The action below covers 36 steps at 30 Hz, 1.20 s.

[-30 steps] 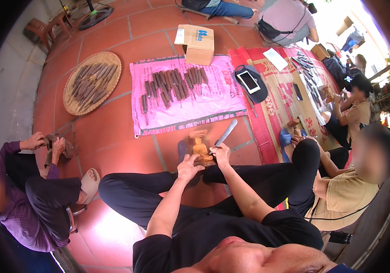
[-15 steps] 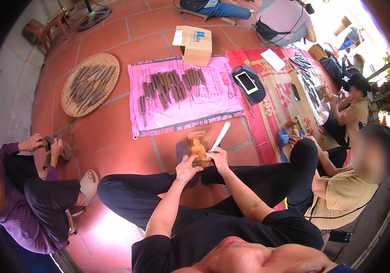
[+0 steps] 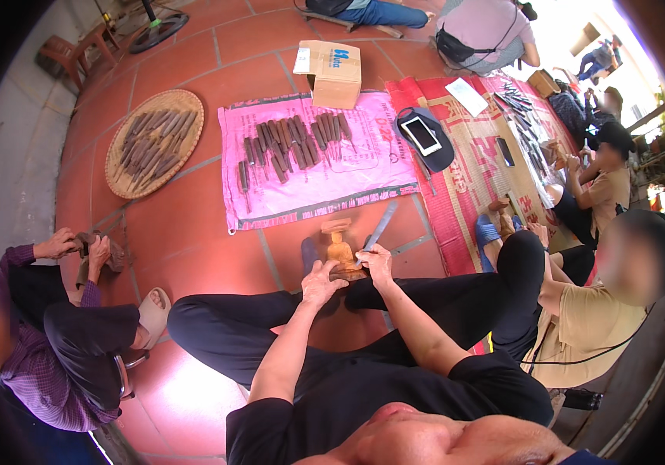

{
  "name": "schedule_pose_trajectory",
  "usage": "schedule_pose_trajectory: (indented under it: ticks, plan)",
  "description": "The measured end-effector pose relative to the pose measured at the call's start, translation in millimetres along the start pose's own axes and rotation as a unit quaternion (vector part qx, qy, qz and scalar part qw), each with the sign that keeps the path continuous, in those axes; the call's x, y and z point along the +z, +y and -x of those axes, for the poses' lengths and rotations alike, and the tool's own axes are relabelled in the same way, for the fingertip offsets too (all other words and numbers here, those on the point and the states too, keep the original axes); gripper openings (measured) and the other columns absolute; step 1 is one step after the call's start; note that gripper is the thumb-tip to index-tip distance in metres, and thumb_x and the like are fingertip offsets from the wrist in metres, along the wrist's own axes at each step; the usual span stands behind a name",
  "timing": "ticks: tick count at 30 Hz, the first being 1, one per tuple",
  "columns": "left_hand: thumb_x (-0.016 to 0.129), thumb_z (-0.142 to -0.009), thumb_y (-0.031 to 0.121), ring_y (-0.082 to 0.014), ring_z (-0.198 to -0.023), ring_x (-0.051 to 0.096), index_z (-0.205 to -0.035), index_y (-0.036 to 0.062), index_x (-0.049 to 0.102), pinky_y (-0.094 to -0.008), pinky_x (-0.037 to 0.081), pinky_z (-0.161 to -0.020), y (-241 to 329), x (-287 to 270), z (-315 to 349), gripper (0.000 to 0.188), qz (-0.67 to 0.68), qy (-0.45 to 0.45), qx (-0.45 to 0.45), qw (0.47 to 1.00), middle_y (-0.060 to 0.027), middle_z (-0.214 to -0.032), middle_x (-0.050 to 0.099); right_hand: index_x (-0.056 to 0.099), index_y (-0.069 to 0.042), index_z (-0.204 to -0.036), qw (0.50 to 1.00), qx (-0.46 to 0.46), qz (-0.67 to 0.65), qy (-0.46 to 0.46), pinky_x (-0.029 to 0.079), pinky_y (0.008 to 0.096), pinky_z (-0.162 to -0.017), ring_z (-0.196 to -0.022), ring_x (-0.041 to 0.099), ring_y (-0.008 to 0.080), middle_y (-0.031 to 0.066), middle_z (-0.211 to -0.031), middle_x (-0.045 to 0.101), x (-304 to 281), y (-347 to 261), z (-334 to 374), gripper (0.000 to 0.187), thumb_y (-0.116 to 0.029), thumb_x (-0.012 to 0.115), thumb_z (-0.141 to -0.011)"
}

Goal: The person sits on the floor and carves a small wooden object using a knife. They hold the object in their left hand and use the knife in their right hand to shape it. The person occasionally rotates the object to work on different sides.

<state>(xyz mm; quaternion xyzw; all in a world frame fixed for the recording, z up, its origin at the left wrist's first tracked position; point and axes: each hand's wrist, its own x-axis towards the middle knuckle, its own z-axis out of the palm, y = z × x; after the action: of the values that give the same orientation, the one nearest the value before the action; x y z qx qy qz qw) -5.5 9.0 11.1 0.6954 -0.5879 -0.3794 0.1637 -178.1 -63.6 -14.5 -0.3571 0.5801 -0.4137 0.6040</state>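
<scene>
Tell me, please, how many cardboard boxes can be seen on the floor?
1. The box stands at the top edge of the pink mat, beyond the row of dark tools. Others may be hidden among the people further back.

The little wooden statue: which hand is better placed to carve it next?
Right. The right hand holds the long tool with its end at the statue. The left hand has no tool and rests at the statue's base, likely steadying it.

Red tiled floor [image 3: 185, 232] carries: pink sheet [image 3: 313, 182] with carving tools, round woven tray [image 3: 154, 141] left of it, cardboard box [image 3: 335, 74] at far edge, red mat [image 3: 476, 167] right.
</scene>
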Motion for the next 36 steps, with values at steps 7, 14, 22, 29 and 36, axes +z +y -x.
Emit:
schedule_pose_trajectory:
  ticks: [7,14,22,29,36]
  plan:
    - [0.075,-0.07,0.04,-0.0293,-0.105,0.059,-0.124,0.0214,0.055,-0.0403,0.046,-0.089,1,-2,-3,0.061,-0.006,-0.009,-0.008,1.0,-0.0103,-0.109,0.052,0.063,-0.004,-0.075,0.999,-0.019,0.032,-0.006,0.042,0.0217,-0.053,-0.057,0.053,0.0065,-0.0012,-0.064,0.058,4,5,1,0.009,-0.001,0.072,-0.073]
    - [0.075,-0.07,0.041,-0.0291,-0.105,0.058,-0.124,0.0216,0.055,-0.0404,0.046,-0.09,0,-2,1,0.061,0.0,-0.008,-0.009,1.0,-0.0107,-0.111,0.052,0.064,-0.005,-0.078,0.996,0.028,-0.05,0.066,0.045,0.022,-0.057,-0.061,0.056,0.0076,0.0005,-0.07,0.062,2,-3,4,0.009,0.0,0.07,-0.074]
    - [0.076,-0.07,0.04,-0.0294,-0.106,0.058,-0.124,0.0217,0.056,-0.0409,0.046,-0.09,2,-1,0,0.06,0.002,-0.006,-0.006,1.0,-0.0103,-0.111,0.052,0.066,-0.006,-0.081,1.0,-0.004,-0.024,-0.011,0.045,0.0204,-0.059,-0.064,0.056,0.0066,-0.0009,-0.073,0.061,-16,6,8,0.005,-0.005,0.069,-0.078]
    - [0.075,-0.071,0.041,-0.0297,-0.104,0.059,-0.123,0.022,0.056,-0.0411,0.047,-0.089,3,-1,-1,0.059,-0.009,-0.011,-0.011,1.0,-0.0101,-0.111,0.051,0.065,-0.006,-0.081,0.999,0.013,-0.026,-0.024,0.045,0.0193,-0.06,-0.067,0.059,0.0074,-0.0008,-0.072,0.062,-13,2,11,0.008,-0.005,0.071,-0.076]
    - [0.075,-0.07,0.041,-0.0301,-0.105,0.059,-0.124,0.0219,0.055,-0.0412,0.047,-0.089,-3,1,0,0.061,-0.006,-0.003,-0.003,1.0,-0.0106,-0.111,0.051,0.064,-0.005,-0.078,0.996,0.019,-0.025,0.083,0.04,0.019,-0.054,-0.061,0.054,0.0063,-0.0007,-0.069,0.06,-17,0,10,0.008,-0.004,0.071,-0.076]
